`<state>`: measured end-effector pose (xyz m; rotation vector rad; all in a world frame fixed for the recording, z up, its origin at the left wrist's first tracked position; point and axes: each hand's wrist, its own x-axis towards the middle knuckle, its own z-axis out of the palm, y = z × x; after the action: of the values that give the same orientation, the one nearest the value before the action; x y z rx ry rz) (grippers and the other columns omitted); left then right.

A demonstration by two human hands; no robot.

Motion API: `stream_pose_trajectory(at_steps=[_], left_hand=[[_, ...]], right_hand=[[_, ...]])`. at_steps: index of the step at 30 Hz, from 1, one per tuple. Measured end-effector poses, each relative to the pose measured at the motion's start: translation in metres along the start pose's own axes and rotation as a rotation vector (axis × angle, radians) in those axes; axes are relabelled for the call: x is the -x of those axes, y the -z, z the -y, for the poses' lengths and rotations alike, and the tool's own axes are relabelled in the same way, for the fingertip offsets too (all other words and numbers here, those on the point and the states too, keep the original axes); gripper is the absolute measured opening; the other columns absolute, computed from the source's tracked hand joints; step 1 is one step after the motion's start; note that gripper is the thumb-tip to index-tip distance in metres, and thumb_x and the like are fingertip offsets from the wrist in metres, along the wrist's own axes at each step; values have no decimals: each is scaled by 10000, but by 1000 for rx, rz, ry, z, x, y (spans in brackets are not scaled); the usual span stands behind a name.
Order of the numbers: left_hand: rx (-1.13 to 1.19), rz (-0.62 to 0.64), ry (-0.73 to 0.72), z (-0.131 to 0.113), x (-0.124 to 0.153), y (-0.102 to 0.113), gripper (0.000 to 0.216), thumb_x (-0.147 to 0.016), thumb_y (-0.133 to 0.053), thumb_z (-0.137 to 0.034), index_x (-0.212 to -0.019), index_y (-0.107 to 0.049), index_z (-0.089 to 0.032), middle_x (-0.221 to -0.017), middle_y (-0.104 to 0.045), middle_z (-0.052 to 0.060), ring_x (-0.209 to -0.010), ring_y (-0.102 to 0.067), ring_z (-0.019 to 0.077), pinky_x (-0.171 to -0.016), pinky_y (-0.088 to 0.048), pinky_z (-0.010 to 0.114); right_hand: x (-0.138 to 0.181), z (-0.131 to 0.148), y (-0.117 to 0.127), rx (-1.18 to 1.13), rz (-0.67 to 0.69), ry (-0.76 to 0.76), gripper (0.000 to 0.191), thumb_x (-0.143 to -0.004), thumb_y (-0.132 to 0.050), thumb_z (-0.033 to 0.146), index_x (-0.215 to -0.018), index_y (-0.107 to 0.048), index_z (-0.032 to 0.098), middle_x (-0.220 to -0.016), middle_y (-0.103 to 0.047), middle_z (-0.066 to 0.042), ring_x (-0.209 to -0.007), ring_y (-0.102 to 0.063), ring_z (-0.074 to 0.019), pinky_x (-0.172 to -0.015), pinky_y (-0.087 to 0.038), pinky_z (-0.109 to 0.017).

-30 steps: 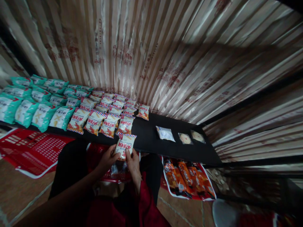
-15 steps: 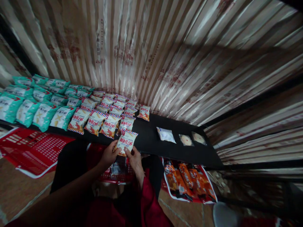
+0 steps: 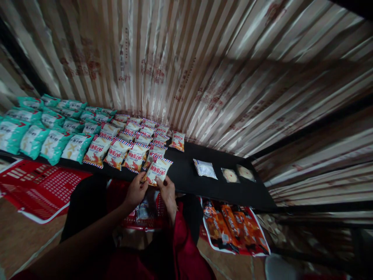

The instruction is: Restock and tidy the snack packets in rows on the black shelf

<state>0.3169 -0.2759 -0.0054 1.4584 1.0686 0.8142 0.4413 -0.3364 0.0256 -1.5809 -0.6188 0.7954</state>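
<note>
Between my two hands is a white-and-orange snack bag (image 3: 157, 170) with red lettering and a striped top seal, tilted at the front edge of the black shelf (image 3: 186, 179). My left hand (image 3: 136, 190) pinches its lower left side. With the thumb on its front, my right hand (image 3: 167, 190) grips the lower right side. Just behind stand rows of matching snack bags (image 3: 135, 156), partly covered by the held one. A single matching bag (image 3: 177, 140) sits apart at the back, to the right of those rows.
Teal snack bags (image 3: 77, 147) fill the shelf's left end. To the right lie a white packet (image 3: 205, 169) and two clear packets with round contents (image 3: 230, 175). Below are a red basket (image 3: 43, 188) and a basket of orange packets (image 3: 233, 225). A pleated curtain (image 3: 163, 58) hangs behind.
Both hands have raised the held snack bag slightly and shifted it a little to the right, closer to the row behind. The bags on the shelf stay where they were.
</note>
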Motion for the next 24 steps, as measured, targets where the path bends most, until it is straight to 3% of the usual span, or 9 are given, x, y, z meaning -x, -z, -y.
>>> stream_pose_trajectory(at_steps=[11,24], left_hand=[[-175,-15,-193,10,8,-3,510,-791,-465,-236,-1295,-480,-159,-1346,-494,139,-1261,-471,260,-1034,-422,433],[-287,3,-281,8,7,-2,518,-786,-424,-172,-1298,-502,-147,-1393,-473,130,-1307,-426,243,-1099,-350,442]], right_hand=[[-26,-11,-1,193,-160,140,323,-683,-672,437,-899,-737,205,-968,-680,-52,-919,-583,-207,-867,-456,-322],[-41,-18,-7,259,-99,189,351,-711,-654,394,-1002,-715,208,-1177,-618,-79,-1078,-544,-219,-964,-410,-335]])
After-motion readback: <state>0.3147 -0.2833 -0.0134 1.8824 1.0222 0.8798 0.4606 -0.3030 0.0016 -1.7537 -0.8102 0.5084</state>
